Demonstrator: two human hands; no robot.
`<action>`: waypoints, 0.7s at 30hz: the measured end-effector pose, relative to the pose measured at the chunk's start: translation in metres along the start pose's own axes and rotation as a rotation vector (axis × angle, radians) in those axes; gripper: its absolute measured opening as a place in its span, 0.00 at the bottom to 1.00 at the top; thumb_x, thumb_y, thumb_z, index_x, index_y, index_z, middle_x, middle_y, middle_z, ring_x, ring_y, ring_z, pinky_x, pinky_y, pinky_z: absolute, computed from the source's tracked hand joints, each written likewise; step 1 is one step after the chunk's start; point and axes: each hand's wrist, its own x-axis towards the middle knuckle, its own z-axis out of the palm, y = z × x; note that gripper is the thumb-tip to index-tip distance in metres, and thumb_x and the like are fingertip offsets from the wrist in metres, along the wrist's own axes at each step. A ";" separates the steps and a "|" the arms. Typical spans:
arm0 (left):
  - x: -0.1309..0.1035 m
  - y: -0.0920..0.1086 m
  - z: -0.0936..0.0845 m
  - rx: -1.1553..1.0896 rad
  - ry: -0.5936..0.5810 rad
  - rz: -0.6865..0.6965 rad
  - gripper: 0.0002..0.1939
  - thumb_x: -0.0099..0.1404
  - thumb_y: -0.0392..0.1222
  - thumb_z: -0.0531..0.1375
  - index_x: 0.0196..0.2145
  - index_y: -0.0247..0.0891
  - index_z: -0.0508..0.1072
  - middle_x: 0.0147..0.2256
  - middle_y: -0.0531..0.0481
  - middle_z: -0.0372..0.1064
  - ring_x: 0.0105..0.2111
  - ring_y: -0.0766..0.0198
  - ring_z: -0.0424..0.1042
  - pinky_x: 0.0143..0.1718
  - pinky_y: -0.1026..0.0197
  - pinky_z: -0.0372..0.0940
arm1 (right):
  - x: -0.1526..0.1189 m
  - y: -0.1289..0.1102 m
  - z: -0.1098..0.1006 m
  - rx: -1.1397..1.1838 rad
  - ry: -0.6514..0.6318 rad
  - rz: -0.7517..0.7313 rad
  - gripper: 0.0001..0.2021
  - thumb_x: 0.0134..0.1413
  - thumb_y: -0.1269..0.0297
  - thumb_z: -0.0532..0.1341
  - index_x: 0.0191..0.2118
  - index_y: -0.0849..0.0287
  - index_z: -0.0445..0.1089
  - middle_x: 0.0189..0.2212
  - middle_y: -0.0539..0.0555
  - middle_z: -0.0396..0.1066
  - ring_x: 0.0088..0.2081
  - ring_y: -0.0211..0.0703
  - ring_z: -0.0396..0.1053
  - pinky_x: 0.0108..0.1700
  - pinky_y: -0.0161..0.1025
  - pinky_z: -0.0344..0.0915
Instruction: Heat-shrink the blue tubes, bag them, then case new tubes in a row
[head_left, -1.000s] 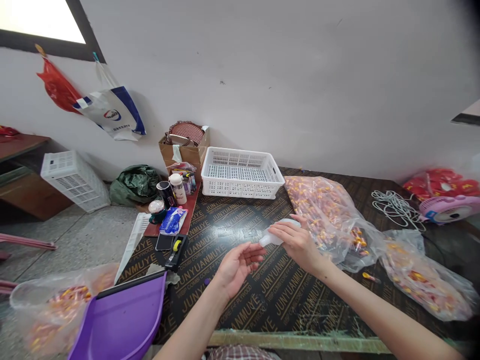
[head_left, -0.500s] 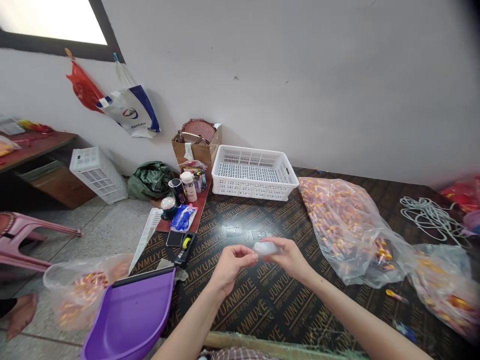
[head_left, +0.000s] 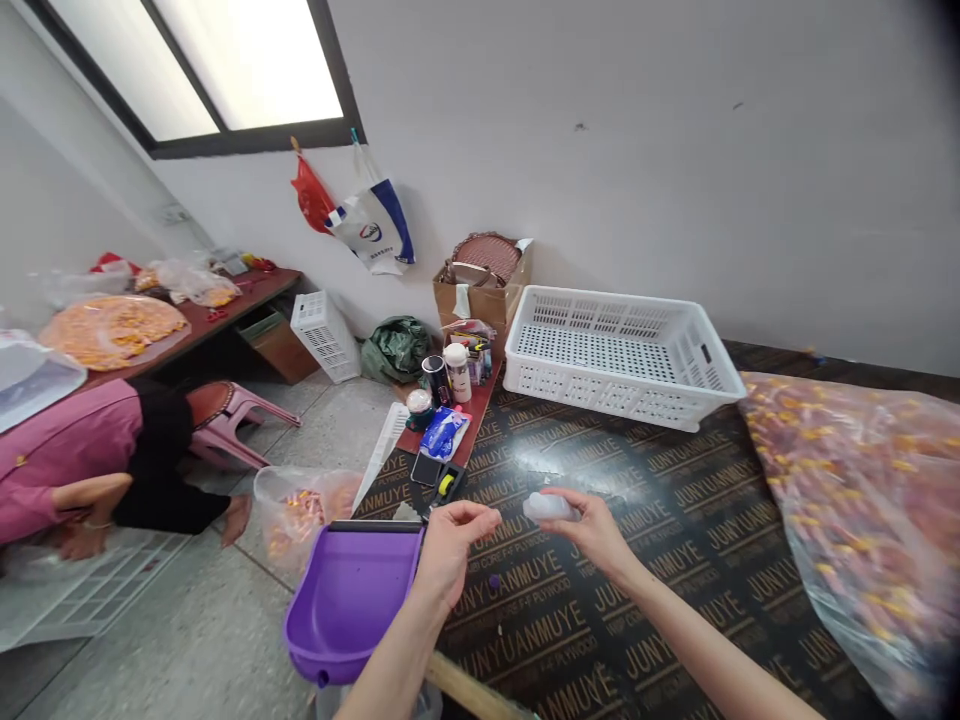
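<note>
My right hand [head_left: 589,530] grips a small, whitish, translucent rounded object [head_left: 551,507] between thumb and fingers, just above the dark printed plywood tabletop [head_left: 712,640]. It looks like soft plastic, but I cannot tell its kind. To the left of it, my left hand [head_left: 456,545] is closed in a pinch, apart from the object. Whatever its fingertips hold, if anything, is too small to make out. Below the hands, a small round purple piece [head_left: 494,581] shows against the tabletop. Beside my left forearm is a purple dustpan-shaped scoop [head_left: 360,590].
A white plastic crate [head_left: 600,385] stands against the wall. At right lies a clear bag of orange-and-yellow pieces [head_left: 862,480]. Bottles [head_left: 457,372], a phone [head_left: 426,469] and a tape dispenser [head_left: 447,486] sit at left. Another person in pink [head_left: 75,450] bends over at far left.
My view has swung left, bringing the other person into sight. My hands have drawn apart, with the whitish object staying in the right one. The small purple piece now shows below.
</note>
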 end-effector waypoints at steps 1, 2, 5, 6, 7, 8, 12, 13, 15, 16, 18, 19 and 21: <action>0.001 0.002 -0.003 0.073 0.037 0.075 0.11 0.40 0.40 0.71 0.21 0.33 0.75 0.22 0.50 0.72 0.24 0.71 0.67 0.30 0.69 0.61 | 0.008 0.001 0.004 0.008 -0.006 -0.003 0.18 0.34 0.63 0.69 0.37 0.60 0.74 0.34 0.53 0.75 0.37 0.47 0.70 0.43 0.41 0.64; 0.001 0.005 -0.006 0.136 0.063 0.139 0.11 0.39 0.39 0.71 0.22 0.33 0.76 0.24 0.50 0.73 0.26 0.70 0.68 0.31 0.68 0.61 | 0.016 0.002 0.008 0.015 -0.012 -0.004 0.18 0.33 0.63 0.69 0.37 0.61 0.74 0.34 0.53 0.75 0.37 0.47 0.70 0.43 0.42 0.63; 0.006 0.013 -0.012 0.172 0.082 0.234 0.13 0.49 0.48 0.66 0.24 0.34 0.77 0.26 0.48 0.74 0.28 0.66 0.69 0.33 0.65 0.63 | 0.038 0.002 0.019 0.027 -0.037 -0.007 0.19 0.33 0.61 0.69 0.36 0.61 0.74 0.34 0.53 0.75 0.37 0.47 0.70 0.43 0.43 0.64; 0.008 0.015 -0.014 0.146 0.094 0.243 0.16 0.53 0.52 0.62 0.23 0.33 0.76 0.25 0.47 0.74 0.27 0.66 0.69 0.32 0.64 0.63 | 0.043 0.001 0.023 0.028 -0.050 -0.011 0.19 0.33 0.61 0.68 0.36 0.61 0.74 0.33 0.53 0.75 0.37 0.47 0.70 0.43 0.43 0.64; 0.011 0.016 -0.016 0.124 0.115 0.246 0.20 0.56 0.54 0.58 0.22 0.33 0.76 0.24 0.46 0.73 0.26 0.66 0.68 0.31 0.64 0.63 | 0.048 0.000 0.027 0.028 -0.063 -0.015 0.19 0.33 0.60 0.68 0.36 0.61 0.74 0.33 0.53 0.75 0.36 0.47 0.70 0.43 0.43 0.64; 0.014 0.017 -0.018 0.119 0.142 0.243 0.22 0.58 0.54 0.56 0.21 0.33 0.75 0.23 0.46 0.73 0.24 0.66 0.68 0.30 0.63 0.63 | 0.052 -0.001 0.030 0.029 -0.075 -0.020 0.19 0.33 0.59 0.68 0.36 0.61 0.74 0.33 0.53 0.75 0.36 0.47 0.70 0.43 0.44 0.64; 0.024 0.018 -0.025 0.344 0.233 0.284 0.15 0.53 0.49 0.63 0.20 0.33 0.74 0.20 0.50 0.71 0.23 0.66 0.66 0.29 0.63 0.62 | 0.059 -0.010 0.041 0.020 -0.137 -0.047 0.18 0.35 0.59 0.67 0.37 0.61 0.74 0.34 0.53 0.75 0.37 0.47 0.71 0.42 0.43 0.65; 0.025 0.018 -0.025 0.431 0.245 0.337 0.13 0.53 0.47 0.63 0.20 0.34 0.74 0.21 0.50 0.71 0.24 0.66 0.67 0.30 0.63 0.63 | 0.058 -0.012 0.043 0.010 -0.145 -0.052 0.18 0.36 0.59 0.67 0.37 0.61 0.74 0.35 0.53 0.75 0.37 0.47 0.71 0.42 0.42 0.65; 0.026 0.017 -0.023 0.597 0.245 0.496 0.10 0.55 0.45 0.61 0.24 0.36 0.75 0.25 0.49 0.72 0.28 0.64 0.69 0.33 0.61 0.64 | 0.056 -0.016 0.046 -0.031 -0.147 -0.064 0.17 0.37 0.60 0.66 0.37 0.60 0.74 0.35 0.53 0.75 0.37 0.46 0.70 0.42 0.42 0.64; 0.026 0.016 -0.021 0.672 0.226 0.584 0.08 0.57 0.43 0.60 0.27 0.37 0.76 0.29 0.48 0.73 0.31 0.62 0.70 0.36 0.59 0.64 | 0.054 -0.018 0.048 -0.064 -0.140 -0.076 0.16 0.38 0.61 0.66 0.38 0.59 0.74 0.36 0.53 0.75 0.38 0.47 0.70 0.42 0.42 0.64; 0.027 0.012 -0.019 0.810 0.145 0.721 0.10 0.61 0.40 0.56 0.36 0.40 0.76 0.37 0.45 0.74 0.39 0.59 0.69 0.44 0.56 0.63 | 0.049 -0.022 0.050 -0.131 -0.122 -0.113 0.16 0.38 0.61 0.67 0.37 0.58 0.74 0.36 0.53 0.75 0.38 0.47 0.70 0.45 0.44 0.61; 0.027 0.008 -0.018 0.876 0.098 0.758 0.12 0.62 0.39 0.55 0.41 0.41 0.75 0.41 0.45 0.73 0.43 0.58 0.68 0.47 0.54 0.62 | 0.047 -0.023 0.050 -0.159 -0.116 -0.133 0.15 0.39 0.61 0.67 0.37 0.57 0.74 0.36 0.52 0.75 0.38 0.47 0.70 0.46 0.45 0.60; 0.027 0.001 -0.018 0.994 0.036 0.786 0.17 0.63 0.38 0.53 0.49 0.42 0.70 0.47 0.44 0.70 0.48 0.57 0.66 0.51 0.52 0.59 | 0.043 -0.027 0.050 -0.189 -0.101 -0.153 0.15 0.40 0.59 0.67 0.37 0.57 0.74 0.35 0.52 0.75 0.37 0.47 0.69 0.47 0.46 0.59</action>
